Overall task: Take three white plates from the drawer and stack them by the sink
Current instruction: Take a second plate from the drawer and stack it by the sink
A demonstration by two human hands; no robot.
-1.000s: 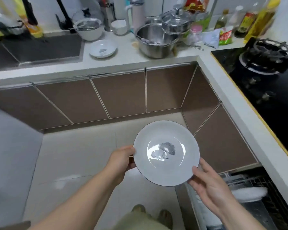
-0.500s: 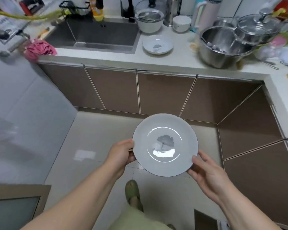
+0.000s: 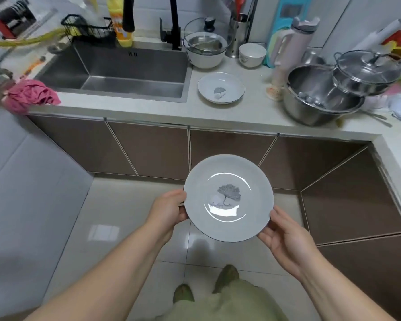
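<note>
head view | gripping one white plate level over the floor, left hand clasping its left rim, right hand cupping the right edge, likely steadying for stacking | counting two plates: second plate sitting on worktop beside sink

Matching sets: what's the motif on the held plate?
A grey ginkgo leaf at the centre of the plate, clearest in the head view.
</note>
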